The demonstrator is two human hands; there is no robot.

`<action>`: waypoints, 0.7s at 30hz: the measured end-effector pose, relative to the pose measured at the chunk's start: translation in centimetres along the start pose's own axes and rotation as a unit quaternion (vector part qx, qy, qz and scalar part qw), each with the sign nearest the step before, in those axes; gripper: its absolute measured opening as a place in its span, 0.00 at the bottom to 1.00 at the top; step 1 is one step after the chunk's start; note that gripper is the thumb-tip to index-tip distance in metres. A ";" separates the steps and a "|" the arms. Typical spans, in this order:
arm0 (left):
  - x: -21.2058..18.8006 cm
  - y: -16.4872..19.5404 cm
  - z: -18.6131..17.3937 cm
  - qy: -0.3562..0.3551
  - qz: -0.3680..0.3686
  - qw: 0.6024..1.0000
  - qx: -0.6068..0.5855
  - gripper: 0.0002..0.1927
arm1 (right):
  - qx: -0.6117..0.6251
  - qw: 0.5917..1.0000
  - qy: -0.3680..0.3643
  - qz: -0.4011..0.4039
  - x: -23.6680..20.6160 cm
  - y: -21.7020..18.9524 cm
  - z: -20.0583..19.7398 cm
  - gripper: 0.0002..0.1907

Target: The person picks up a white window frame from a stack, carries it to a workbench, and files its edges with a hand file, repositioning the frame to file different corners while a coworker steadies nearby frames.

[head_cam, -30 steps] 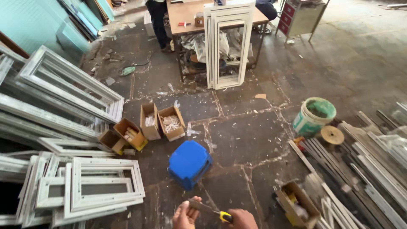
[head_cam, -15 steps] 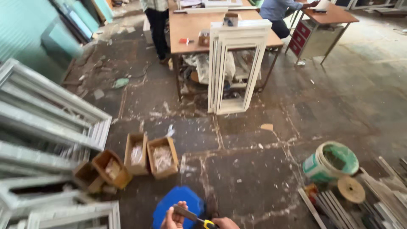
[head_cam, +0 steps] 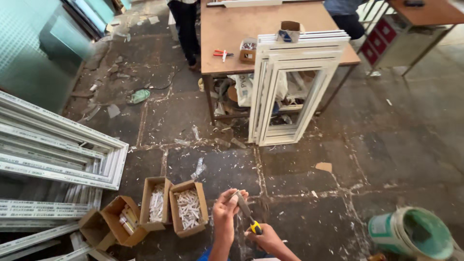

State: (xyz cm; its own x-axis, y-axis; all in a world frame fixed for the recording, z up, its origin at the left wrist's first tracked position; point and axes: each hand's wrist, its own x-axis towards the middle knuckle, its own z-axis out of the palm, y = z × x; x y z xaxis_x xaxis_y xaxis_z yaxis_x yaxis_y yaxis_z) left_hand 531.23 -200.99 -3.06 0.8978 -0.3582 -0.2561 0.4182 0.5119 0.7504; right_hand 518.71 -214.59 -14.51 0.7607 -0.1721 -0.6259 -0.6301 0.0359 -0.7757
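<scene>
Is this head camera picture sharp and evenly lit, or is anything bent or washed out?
Head view: mostly sharp, soft daylight, faint shadows. The wide lens bends the white window frames outward. The floor's upper right looks paler. Both hands, left hand and right hand, sit low, cut by the edge.

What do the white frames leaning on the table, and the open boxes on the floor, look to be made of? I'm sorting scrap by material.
The white window frames look like plastic profile, probably uPVC: smooth, uniformly white, with stepped ridges. The open boxes are plain brown cardboard, matte, with raw folded flaps.
</scene>
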 end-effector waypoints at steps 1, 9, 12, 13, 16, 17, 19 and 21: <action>2.3 -0.3 0.1 0.020 -0.007 1.000 0.005 0.14 | -0.018 1.000 -0.014 -0.020 2.4 -0.7 -0.7 0.08; 19.3 0.7 -3.1 0.230 0.025 0.973 -0.002 0.11 | -0.235 0.955 -0.172 -0.059 20.8 -15.1 -7.5 0.09; 24.6 2.9 -3.5 0.272 0.080 0.959 -0.022 0.11 | -0.319 0.906 -0.215 -0.175 26.2 -23.7 -8.8 0.13; 26.1 4.1 -3.7 0.288 0.081 0.954 -0.029 0.12 | -0.335 0.897 -0.219 -0.188 27.7 -26.4 -8.7 0.14; 31.5 6.4 -3.2 0.293 0.088 0.950 -0.060 0.13 | -0.370 0.875 -0.221 -0.221 32.1 -33.5 -8.5 0.17; 33.6 7.4 -3.2 0.269 0.092 0.957 -0.062 0.14 | -0.358 0.878 -0.221 -0.229 33.5 -35.4 -8.2 0.17; 38.7 8.9 -3.5 0.241 0.073 0.965 -0.070 0.15 | -0.337 0.887 -0.216 -0.229 36.5 -38.6 -7.3 0.18; 44.8 8.5 -3.2 0.235 0.023 0.968 -0.086 0.16 | -0.320 0.901 -0.207 -0.207 39.9 -41.0 -6.4 0.20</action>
State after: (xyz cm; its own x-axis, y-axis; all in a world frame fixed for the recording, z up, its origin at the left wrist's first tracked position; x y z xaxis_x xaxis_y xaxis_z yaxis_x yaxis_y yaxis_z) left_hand 575.49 -210.20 -10.07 0.8626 0.0428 -0.5041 0.3564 0.6557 0.6656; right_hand 573.86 -229.18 -7.16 0.8608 0.3458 -0.3735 -0.1392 -0.5459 -0.8262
